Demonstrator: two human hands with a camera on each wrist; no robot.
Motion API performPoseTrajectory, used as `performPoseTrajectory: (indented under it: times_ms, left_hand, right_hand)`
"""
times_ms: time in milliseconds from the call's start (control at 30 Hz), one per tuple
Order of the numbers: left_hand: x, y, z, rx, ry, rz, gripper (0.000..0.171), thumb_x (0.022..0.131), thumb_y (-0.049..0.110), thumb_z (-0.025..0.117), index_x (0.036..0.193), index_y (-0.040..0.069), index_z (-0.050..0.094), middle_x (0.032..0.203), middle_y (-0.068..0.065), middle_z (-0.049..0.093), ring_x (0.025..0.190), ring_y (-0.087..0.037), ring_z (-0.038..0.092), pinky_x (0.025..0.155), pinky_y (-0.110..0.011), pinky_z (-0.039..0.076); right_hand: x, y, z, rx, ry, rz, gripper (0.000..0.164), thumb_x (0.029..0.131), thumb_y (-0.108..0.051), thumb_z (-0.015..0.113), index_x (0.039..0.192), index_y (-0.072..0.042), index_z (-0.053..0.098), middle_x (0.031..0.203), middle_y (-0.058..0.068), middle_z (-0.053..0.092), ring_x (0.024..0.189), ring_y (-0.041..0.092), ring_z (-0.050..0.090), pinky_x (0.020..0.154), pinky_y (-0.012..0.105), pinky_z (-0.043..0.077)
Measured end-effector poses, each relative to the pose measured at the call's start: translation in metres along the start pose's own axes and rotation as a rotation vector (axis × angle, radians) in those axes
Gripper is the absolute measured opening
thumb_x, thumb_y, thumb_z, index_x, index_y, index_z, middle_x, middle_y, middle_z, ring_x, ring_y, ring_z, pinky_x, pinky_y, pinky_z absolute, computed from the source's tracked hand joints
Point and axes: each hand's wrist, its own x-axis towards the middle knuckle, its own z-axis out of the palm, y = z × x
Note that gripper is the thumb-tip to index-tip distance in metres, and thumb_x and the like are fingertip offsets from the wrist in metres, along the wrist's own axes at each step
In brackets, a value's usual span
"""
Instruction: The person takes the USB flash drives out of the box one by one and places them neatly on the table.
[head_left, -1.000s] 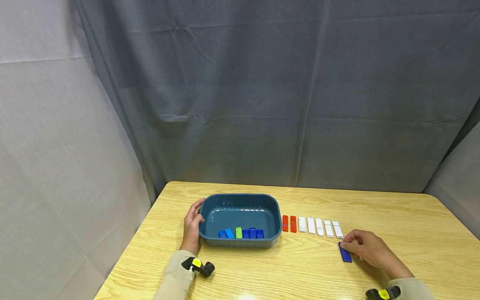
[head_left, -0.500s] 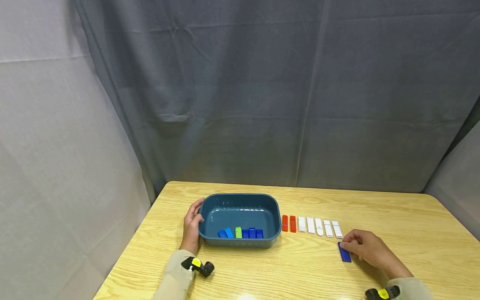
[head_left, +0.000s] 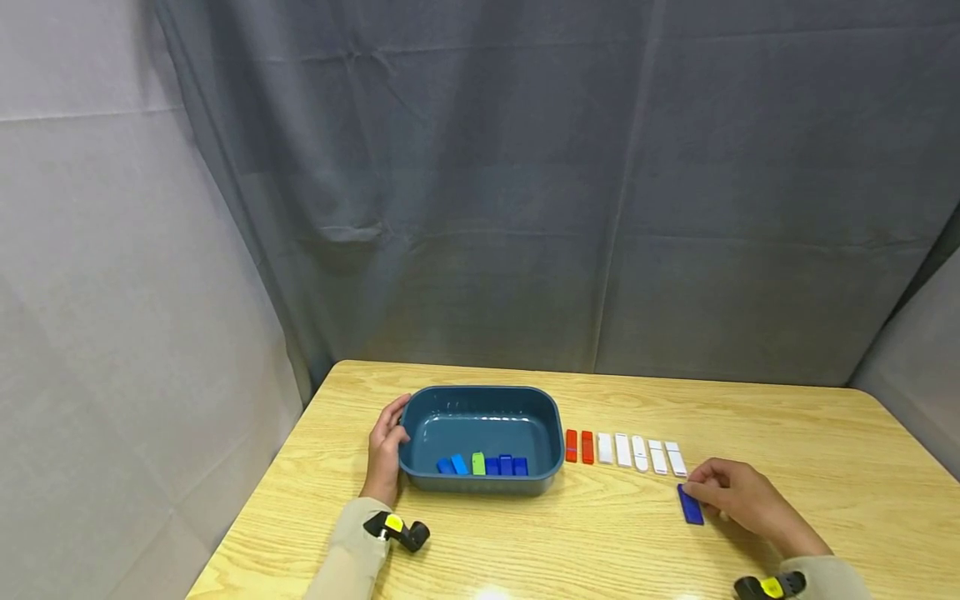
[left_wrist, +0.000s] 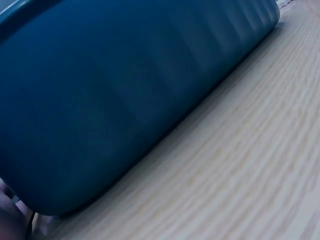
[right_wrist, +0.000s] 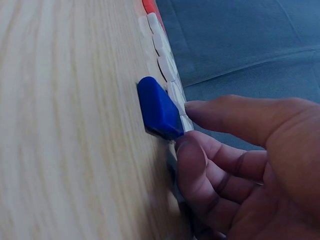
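A dark teal plastic bin (head_left: 480, 485) stands on the table, with my left hand (head_left: 384, 450) gripping its left side. The thumb lies at the rim and the fingers lie along the outer wall. Several blue USB sticks (head_left: 506, 465) and a green one (head_left: 478, 464) lie along the bin's near side. At the right, my right hand (head_left: 738, 496) pinches the upper end of a dark blue USB stick (head_left: 692, 508). In the right wrist view, that blue stick (right_wrist: 159, 110) lies at the thumb and fingertips, low against the table. The left wrist view shows mostly the bin's wall (left_wrist: 125, 100).
Two red USB sticks (head_left: 587, 447) and several white ones (head_left: 623, 450) form a row on the wooden table (head_left: 570, 542), right of the bin. The row ends close to my right fingertips. A grey curtain (head_left: 480, 208) hangs behind the table.
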Motion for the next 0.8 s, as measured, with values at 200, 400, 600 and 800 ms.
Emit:
performPoseTrajectory:
  times_ms: [200, 400, 600, 800]
  left_hand:
    - [0.006, -0.014, -0.005, -0.02, 0.025, -0.001, 0.062, 0.078, -0.013, 0.038, 0.138, 0.0, 0.048, 0.143, -0.015, 0.047, 0.136, -0.024, 0.038, 0.1, -0.034, 0.03]
    - [0.007, -0.019, -0.006, -0.021, 0.043, 0.022, 0.061, 0.078, -0.013, 0.038, 0.136, 0.002, 0.051, 0.141, -0.013, 0.05, 0.134, -0.022, 0.041, 0.101, -0.036, 0.03]
    - [0.005, -0.011, -0.003, -0.04, 0.013, 0.022, 0.061, 0.078, -0.018, 0.037, 0.137, -0.005, 0.047, 0.141, -0.022, 0.047, 0.135, -0.03, 0.039, 0.102, -0.045, 0.028]
    - [0.004, -0.009, 0.001, -0.024, 0.019, 0.002, 0.061, 0.078, -0.016, 0.038, 0.137, -0.004, 0.047, 0.142, -0.019, 0.047, 0.136, -0.029, 0.038, 0.106, -0.048, 0.025]
  right_hand:
    - [-0.001, -0.009, -0.003, -0.016, 0.038, -0.017, 0.027, 0.092, -0.028, 0.063, 0.098, -0.002, 0.062, 0.074, 0.004, 0.058, 0.067, 0.017, 0.053, 0.055, 0.03, 0.046]
    - [-0.006, -0.03, -0.003, -0.076, 0.084, -0.108, 0.03, 0.093, -0.035, 0.061, 0.098, -0.005, 0.064, 0.072, 0.004, 0.057, 0.063, 0.014, 0.049, 0.058, 0.029, 0.04]
    - [-0.01, -0.056, 0.002, -0.048, 0.102, -0.162, 0.034, 0.094, -0.037, 0.059, 0.1, -0.004, 0.064, 0.073, 0.005, 0.06, 0.062, 0.014, 0.052, 0.056, 0.028, 0.044]
    - [-0.006, -0.087, 0.014, -0.031, 0.143, -0.252, 0.027, 0.094, -0.034, 0.06, 0.096, -0.008, 0.066, 0.071, 0.003, 0.059, 0.059, 0.011, 0.05, 0.054, 0.028, 0.042]
